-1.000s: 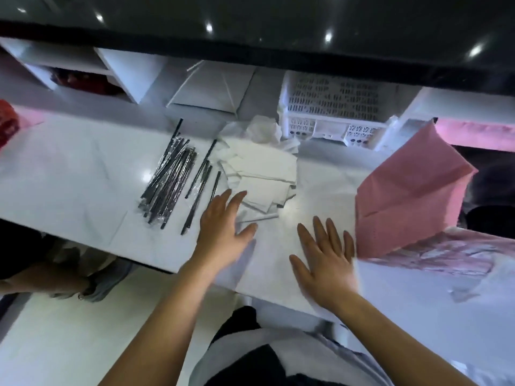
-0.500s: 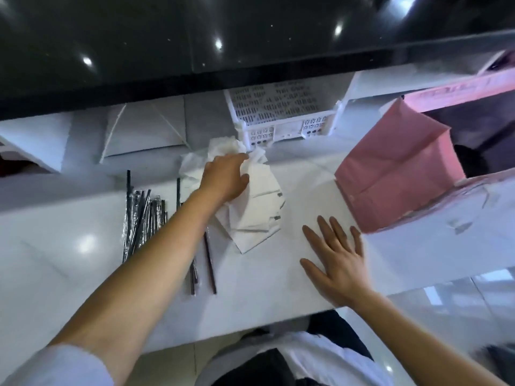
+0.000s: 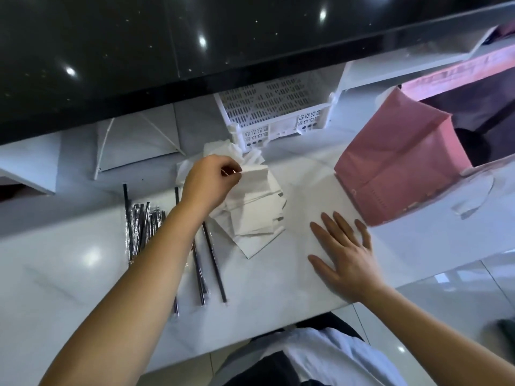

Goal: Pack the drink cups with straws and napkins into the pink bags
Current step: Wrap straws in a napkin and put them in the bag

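Note:
A loose heap of white napkins (image 3: 256, 210) lies in the middle of the white counter (image 3: 69, 263). My left hand (image 3: 209, 182) is over the far end of the heap and pinches the edge of the top napkin between thumb and fingertips. Several black straws in clear wrappers (image 3: 142, 229) lie left of the heap, and three more (image 3: 211, 263) run under my left forearm. My right hand (image 3: 345, 254) rests flat on the counter with fingers spread. Just beyond it stands an open pink paper bag (image 3: 395, 165), tilted. No drink cup is in view.
A white perforated plastic basket (image 3: 278, 118) stands behind the napkins under a black glossy ledge (image 3: 195, 51). A folded white sheet (image 3: 136, 143) lies at the back left. A second pink bag rim (image 3: 457, 73) shows at the far right. The counter's near edge runs just before my body.
My left hand reached from the near counter onto the napkin heap, then closed from a flat press into a pinch on the top napkin. My right hand stayed flat. The view shifted left.

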Demonstrator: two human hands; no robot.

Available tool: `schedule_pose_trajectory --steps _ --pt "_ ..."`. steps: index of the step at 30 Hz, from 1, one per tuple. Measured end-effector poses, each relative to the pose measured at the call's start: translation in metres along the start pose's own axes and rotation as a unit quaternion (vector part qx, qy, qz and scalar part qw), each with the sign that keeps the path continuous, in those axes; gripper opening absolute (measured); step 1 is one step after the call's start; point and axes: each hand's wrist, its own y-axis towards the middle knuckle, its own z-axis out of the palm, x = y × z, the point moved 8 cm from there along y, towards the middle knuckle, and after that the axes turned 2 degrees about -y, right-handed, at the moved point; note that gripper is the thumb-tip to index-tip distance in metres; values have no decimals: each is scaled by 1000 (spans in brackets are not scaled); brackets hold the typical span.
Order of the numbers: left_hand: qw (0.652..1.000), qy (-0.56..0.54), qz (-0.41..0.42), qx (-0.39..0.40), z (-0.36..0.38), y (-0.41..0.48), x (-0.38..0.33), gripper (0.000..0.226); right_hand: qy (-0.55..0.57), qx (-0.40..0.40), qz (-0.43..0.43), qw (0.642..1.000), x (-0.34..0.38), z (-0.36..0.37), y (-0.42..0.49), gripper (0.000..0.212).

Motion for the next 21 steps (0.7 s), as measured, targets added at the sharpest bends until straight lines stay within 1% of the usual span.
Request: schedule_pose_trajectory --steps 2,4,5,6,7,9,10,11,12,13,14,16,17,19,21 --pt "998 -56 -9 -4 -6 -13 -2 7 3 2 0 1000 1 -3 -1 67" --pt "993 -113 -26 1 -9 -31 -6 14 33 16 13 999 0 -5 1 69" --pt "989 -141 -33 13 -9 -41 -10 14 74 23 25 997 0 -7 4 71" --pt "985 -165 -37 33 -6 -53 -15 14 143 30 38 988 2 -14 7 74" --pt "981 -182 -39 55 -2 -65 -22 13 238 35 53 969 4 -23 9 74" --pt "972 -209 -44 94 6 -86 -35 12 438 43 57 896 16 -52 14 67" --pt "968 -222 -48 110 10 -94 -40 12 485 46 34 873 25 -71 16 69" --pt "962 -236 -51 125 13 -101 -44 12 486 48 1 873 34 -88 18 70" --pt "957 -252 -53 134 15 -105 -47 11 464 46 -31 884 41 -102 21 67" --pt "953 -265 -53 134 16 -107 -49 10 447 34 -59 892 47 -113 25 59" --pt "952 -274 -52 126 16 -108 -51 10 441 20 -72 895 51 -120 29 45" --pt "951 -284 -54 110 17 -107 -51 12 462 -3 -63 885 50 -126 37 15" --pt "949 -292 -57 106 19 -107 -50 14 467 -5 -56 882 48 -125 39 8" --pt "941 -312 -68 110 24 -106 -50 17 461 -3 -54 886 46 -125 40 6" --pt "937 -323 -83 100 28 -103 -46 13 460 -8 -49 886 40 -123 38 6"
